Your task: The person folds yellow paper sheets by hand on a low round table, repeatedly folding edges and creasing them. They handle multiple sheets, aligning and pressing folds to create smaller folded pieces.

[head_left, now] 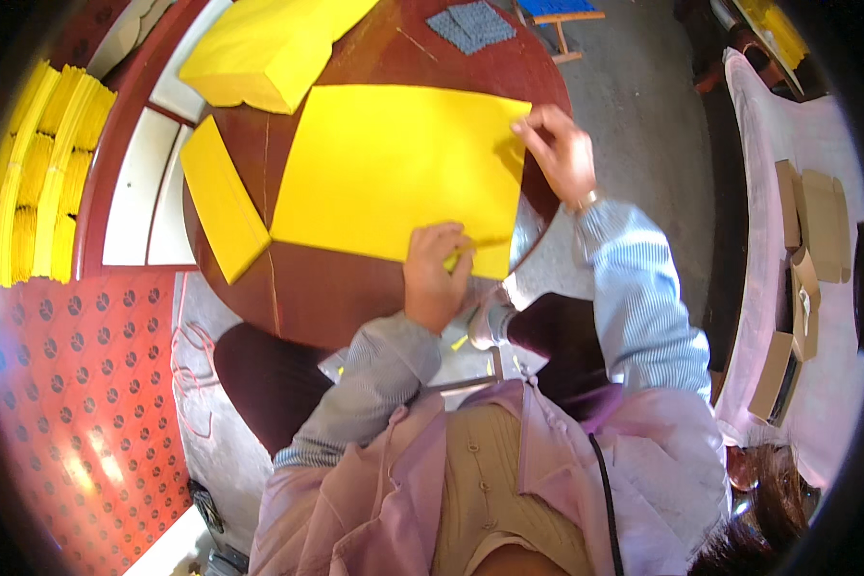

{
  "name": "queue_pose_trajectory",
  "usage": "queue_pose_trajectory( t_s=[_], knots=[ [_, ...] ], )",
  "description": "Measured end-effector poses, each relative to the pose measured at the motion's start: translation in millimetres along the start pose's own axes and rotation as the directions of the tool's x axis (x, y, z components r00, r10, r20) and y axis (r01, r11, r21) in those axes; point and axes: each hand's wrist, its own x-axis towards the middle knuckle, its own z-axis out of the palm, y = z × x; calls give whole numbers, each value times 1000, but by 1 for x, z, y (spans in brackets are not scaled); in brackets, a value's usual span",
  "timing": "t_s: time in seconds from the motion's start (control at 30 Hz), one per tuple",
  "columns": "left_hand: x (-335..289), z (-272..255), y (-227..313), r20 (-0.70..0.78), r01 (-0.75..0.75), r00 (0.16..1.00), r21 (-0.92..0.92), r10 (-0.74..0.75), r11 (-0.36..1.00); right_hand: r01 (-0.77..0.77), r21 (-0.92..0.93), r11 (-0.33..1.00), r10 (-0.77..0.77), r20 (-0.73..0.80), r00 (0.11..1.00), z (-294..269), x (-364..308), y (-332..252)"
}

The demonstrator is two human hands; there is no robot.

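Observation:
A large yellow paper sheet [403, 163] lies on the round dark-red table [326, 302]. My right hand [562, 158] pinches its far right corner between thumb and fingers. At the near edge, my left hand [434, 274] has its fingers curled in with the thumb against them. A bit of yellow shows in that grip and looks like the sheet's edge. Just right of those fingers, a narrow part of the sheet is creased.
Left of the sheet lies a folded yellow paper piece [223, 197]; behind it is a yellow paper stack [259, 58]. A grey cloth [470, 26] rests at the table's far side. More yellow bundles [43, 173] stand far left. Cardboard boxes [821, 226] sit on pink cloth at right.

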Motion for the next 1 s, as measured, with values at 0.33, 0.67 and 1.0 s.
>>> queue_pose_trajectory(
  t_s=[0.33,0.67,1.0],
  knots=[
    [8,-7,7,171,-125,979,91,108,988,125,-618,776,-222,-83,971,115,202,125],
    [14,-1,2,33,-67,997,18,66,998,-140,247,959,126,69,990,18,52,26],
    [1,4,6,5,74,997,-7,-74,997,221,-121,968,-190,226,955,-19,-149,-61]
  ],
)
